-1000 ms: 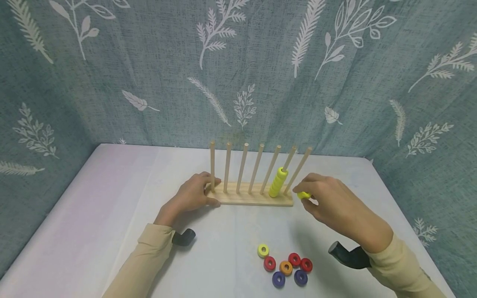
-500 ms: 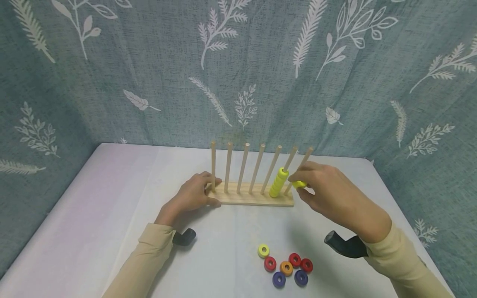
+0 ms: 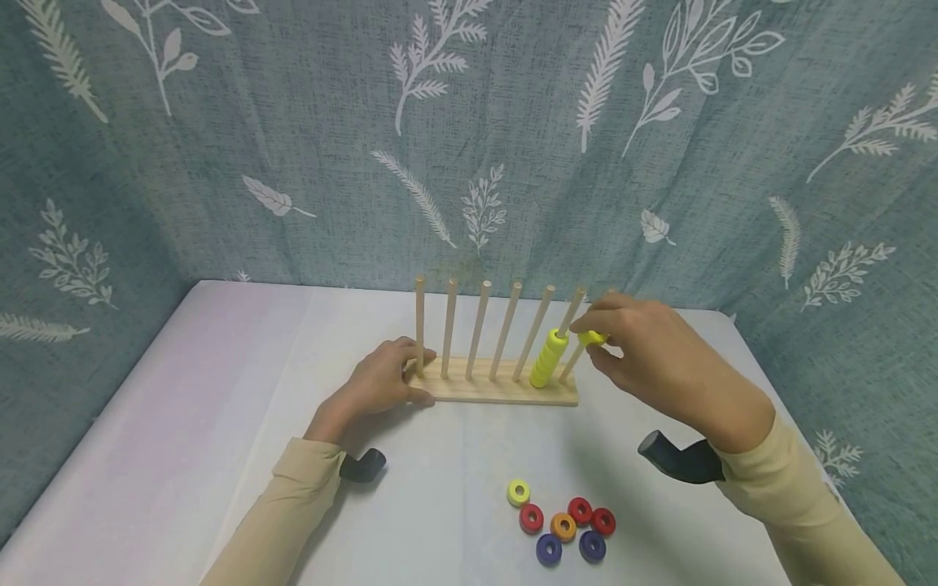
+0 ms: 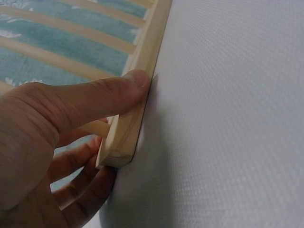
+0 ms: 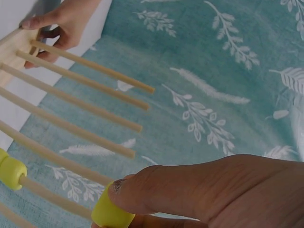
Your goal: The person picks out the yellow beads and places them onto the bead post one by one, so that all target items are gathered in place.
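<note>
A wooden peg rack (image 3: 469, 391) with several upright pegs stands on the table. My left hand (image 3: 384, 374) grips its left end, the thumb (image 4: 128, 88) along the front edge and the other fingers behind. Yellow rings (image 3: 548, 358) are stacked on the second peg from the right. My right hand (image 3: 652, 358) pinches another yellow ring (image 3: 592, 337) between thumb and fingers, up by the rightmost peg (image 3: 573, 362). That peg's top is hidden behind the hand. In the right wrist view the held yellow ring (image 5: 111, 209) overlaps the end of the stacked peg.
Loose rings lie in front of the rack: a yellow ring (image 3: 518, 492), red rings (image 3: 531, 518), an orange ring (image 3: 563, 526) and purple rings (image 3: 549, 549). A leaf-patterned curtain (image 3: 330, 146) surrounds the white table (image 3: 220, 391) at the back and sides.
My right hand has lifted the yellow ring from low beside the rack's right end to higher along the rightmost peg. My left hand has kept its grip on the rack.
</note>
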